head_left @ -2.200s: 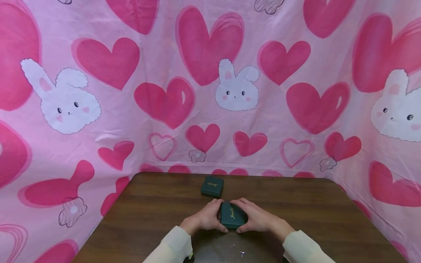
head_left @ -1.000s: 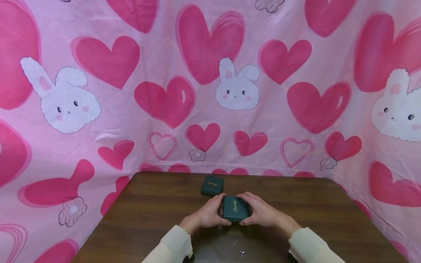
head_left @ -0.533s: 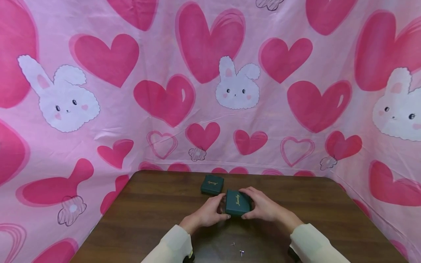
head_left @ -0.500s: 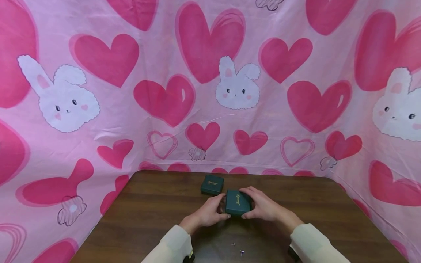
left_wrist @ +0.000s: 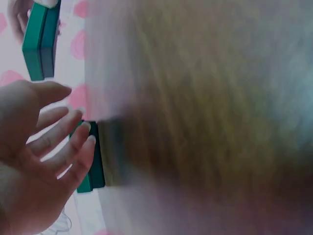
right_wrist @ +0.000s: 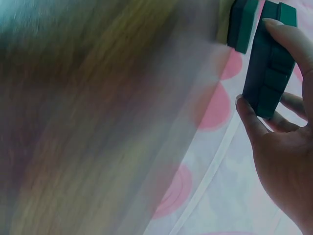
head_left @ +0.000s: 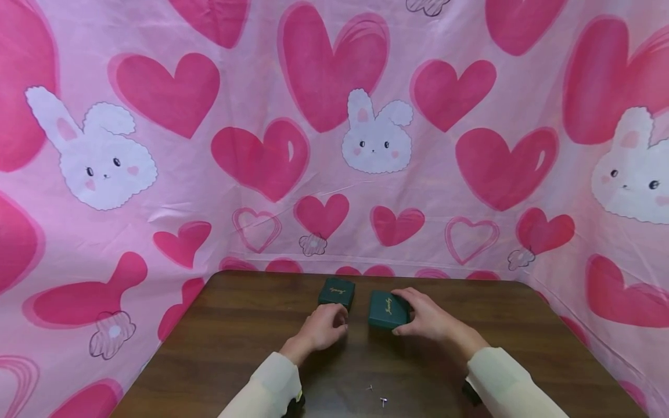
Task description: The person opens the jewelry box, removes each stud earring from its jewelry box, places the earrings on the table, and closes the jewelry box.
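Observation:
My right hand [head_left: 430,315] holds a dark green jewelry box [head_left: 388,309] with gold lettering on its lid, thumb on the near side and fingers on the far side. In the right wrist view this box [right_wrist: 270,63] is tilted and appears lifted off the table. A second green jewelry box [head_left: 337,291] sits farther back to the left. Just in front of it is my left hand [head_left: 320,330], holding nothing, its fingers loosely bent. The left wrist view shows those fingers close to the second box [left_wrist: 93,166]; whether they touch it I cannot tell.
Two tiny silver pieces, a smaller one [head_left: 370,387] and a larger one [head_left: 384,400], lie on the brown wooden table [head_left: 235,325] near its front. A pink cloth [head_left: 324,174] with hearts and rabbits hangs behind and around the sides.
Both hands held the nearer box; it has moved away from me and to the right. My left hand has since let go and drawn left towards the second box, while my right hand keeps its hold.

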Tool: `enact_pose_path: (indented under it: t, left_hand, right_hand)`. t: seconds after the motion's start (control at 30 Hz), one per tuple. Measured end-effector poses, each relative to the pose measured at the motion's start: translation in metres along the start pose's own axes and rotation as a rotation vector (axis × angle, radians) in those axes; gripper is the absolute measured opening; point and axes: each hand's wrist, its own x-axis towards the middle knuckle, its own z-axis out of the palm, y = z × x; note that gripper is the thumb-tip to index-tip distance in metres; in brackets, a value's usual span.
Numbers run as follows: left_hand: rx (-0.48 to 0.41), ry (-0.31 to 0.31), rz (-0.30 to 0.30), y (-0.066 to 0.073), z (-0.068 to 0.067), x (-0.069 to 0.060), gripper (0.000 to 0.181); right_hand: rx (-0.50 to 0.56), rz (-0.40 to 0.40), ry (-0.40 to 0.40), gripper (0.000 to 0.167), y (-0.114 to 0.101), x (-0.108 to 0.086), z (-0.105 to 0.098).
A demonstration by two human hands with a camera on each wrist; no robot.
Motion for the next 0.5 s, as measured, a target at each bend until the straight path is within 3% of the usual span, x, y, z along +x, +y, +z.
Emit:
enact_pose_path:
  t: [0.27,0.5]
  left_hand:
    - [0.039,0.193,-0.119,-0.011,-0.01,0.008,0.033]
    - [0.01,0.291,-0.242,-0.013,-0.011,0.014,0.07]
  right_hand:
    - [-0.056,0.003,0.071,0.09,0.022,0.003,-0.016]
    - [-0.115,0.008,0.159,0.089,0.049,0.003,-0.031]
